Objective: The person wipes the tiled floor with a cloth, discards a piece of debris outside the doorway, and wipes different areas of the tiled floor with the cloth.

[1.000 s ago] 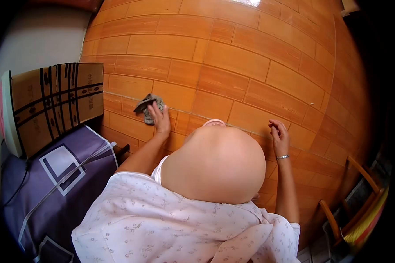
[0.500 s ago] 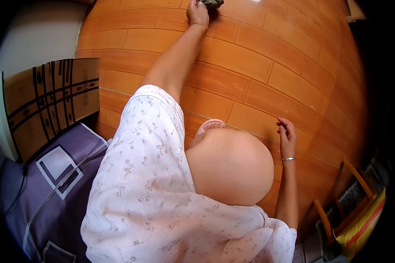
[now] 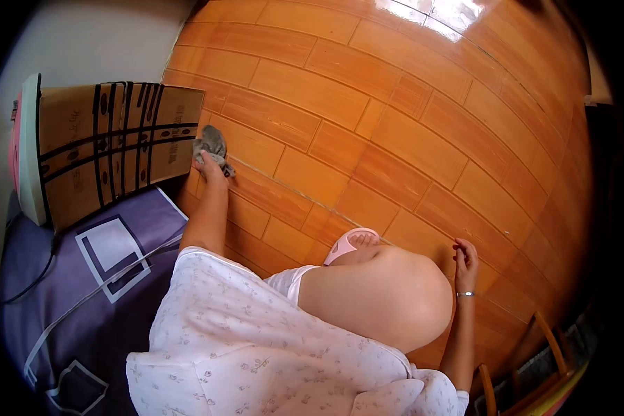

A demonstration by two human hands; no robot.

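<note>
Close to the right edge of a taped cardboard box [image 3: 166, 159], my left hand [image 3: 212, 168] is closed around a crumpled grey cloth [image 3: 214, 143]. The cloth is low against the orange tiled floor [image 3: 353, 132]; whether it presses on the tiles is hard to see. My right hand [image 3: 467, 260] hangs beside my bent knee on the other side, a silver bracelet [image 3: 466, 294] at its wrist. Its fingers are loosely bent and somewhat apart, holding nothing.
My foot in a pink slipper [image 3: 347, 241] stands on the floor. A purple patterned cover [image 3: 62, 305] with a pale cord [image 3: 97, 286] lies at left, by a white and pink object [image 3: 31, 152]. Wooden bars [image 3: 551, 340] of furniture stand at lower right.
My left hand has swept the cloth from the far top of the view back and leftward to beside the box. My right hand keeps its pose while the view has shifted.
</note>
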